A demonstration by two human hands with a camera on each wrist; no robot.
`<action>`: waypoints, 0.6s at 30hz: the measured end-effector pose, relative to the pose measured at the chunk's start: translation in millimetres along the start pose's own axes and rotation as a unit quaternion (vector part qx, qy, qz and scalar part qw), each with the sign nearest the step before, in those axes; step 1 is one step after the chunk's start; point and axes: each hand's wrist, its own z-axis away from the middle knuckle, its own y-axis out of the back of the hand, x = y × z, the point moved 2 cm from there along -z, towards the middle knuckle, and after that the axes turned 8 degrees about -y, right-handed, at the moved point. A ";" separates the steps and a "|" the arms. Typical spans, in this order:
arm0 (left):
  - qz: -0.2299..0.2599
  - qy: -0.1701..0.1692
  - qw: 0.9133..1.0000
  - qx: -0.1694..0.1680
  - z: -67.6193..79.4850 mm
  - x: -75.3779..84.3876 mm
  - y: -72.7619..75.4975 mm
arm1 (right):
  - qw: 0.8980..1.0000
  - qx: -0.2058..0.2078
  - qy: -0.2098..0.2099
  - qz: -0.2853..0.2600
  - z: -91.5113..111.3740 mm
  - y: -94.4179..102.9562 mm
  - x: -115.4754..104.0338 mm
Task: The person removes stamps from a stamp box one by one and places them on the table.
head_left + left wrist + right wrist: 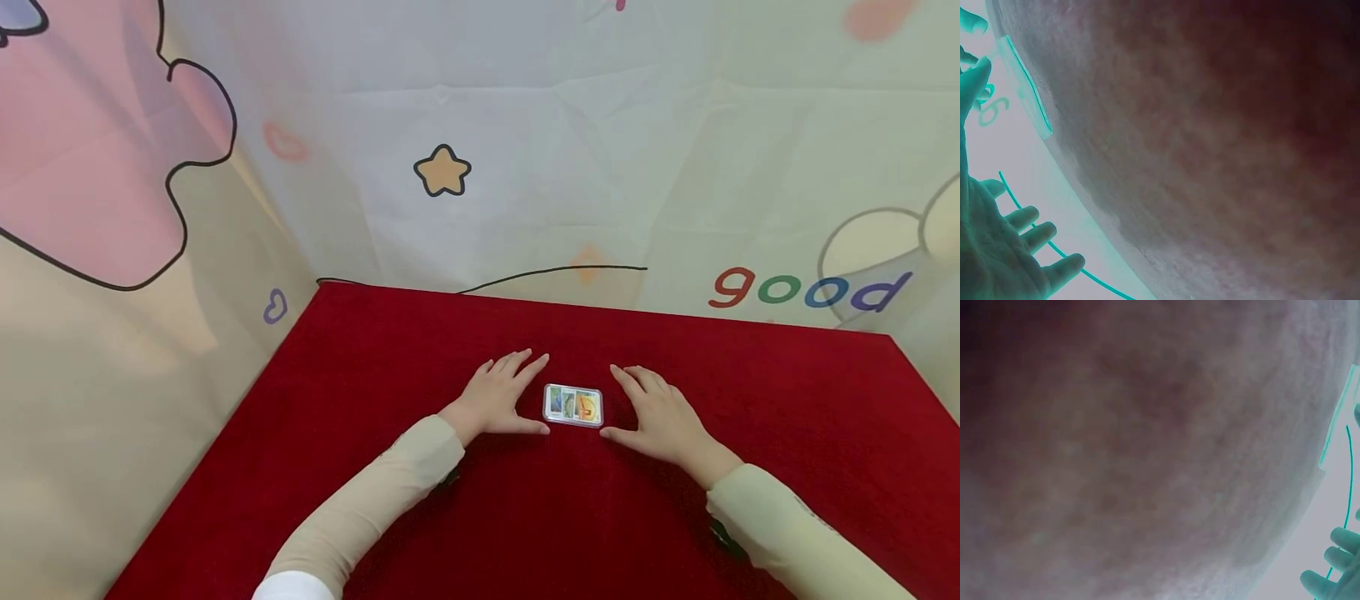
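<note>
A small flat clear-edged plastic case (573,406) with colourful little pictures inside lies on the red cloth. To its left is my left hand (501,397), fingers spread and thumb held apart, with nothing in its grasp. My right hand (660,418) mirrors it on the other side, its thumb and forefinger tips close to the case's right edge. Seen edge-on in the left wrist view, the case (1025,87) stands out above the left hand (1004,250). The right wrist view catches the case (1337,422) and part of the right hand (1338,565) at its border.
Red cloth (420,350) covers the table, whose far edge meets a printed backdrop (525,167). That backdrop bears a star (442,171) and the word "good" (810,290). More printed fabric hangs along the left side.
</note>
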 end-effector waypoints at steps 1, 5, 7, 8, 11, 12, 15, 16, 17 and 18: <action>0.002 0.000 1.000 -0.003 -1.5 0.4 -0.2 | 1.000 -0.003 0.000 -0.003 -0.7 -0.1 -0.1; 0.008 -0.001 1.000 -0.010 -7.0 3.1 -1.1 | 1.000 -0.015 -0.002 -0.007 -2.1 -0.5 -0.9; 0.009 -0.004 1.000 -0.014 -9.0 4.7 -1.4 | 1.000 -0.019 -0.002 -0.007 -2.9 -1.3 -1.6; 0.008 -0.004 1.000 -0.015 -9.5 5.3 -1.8 | 1.000 -0.020 -0.001 -0.008 -3.3 -1.9 -2.2; 0.003 -0.006 1.000 -0.018 -10.8 6.9 -2.3 | 1.000 -0.021 0.001 -0.009 -5.1 -4.0 -4.0; 0.002 -0.006 1.000 -0.018 -11.2 7.3 -2.3 | 1.000 -0.020 0.002 -0.009 -5.7 -4.4 -4.5; -0.002 -0.006 1.000 -0.019 -12.4 8.4 -3.0 | 1.000 -0.020 0.004 -0.008 -7.0 -6.0 -4.9; -0.002 -0.007 1.000 -0.020 -12.9 8.8 -3.3 | 1.000 -0.021 0.004 -0.007 -7.2 -6.3 -4.6; -0.002 -0.008 1.000 -0.021 -13.2 9.2 -3.7 | 1.000 -0.021 0.005 -0.007 -7.3 -6.5 -4.4; -0.004 -0.009 1.000 -0.023 -13.7 9.6 -4.3 | 1.000 -0.022 0.006 -0.008 -7.4 -6.6 -4.3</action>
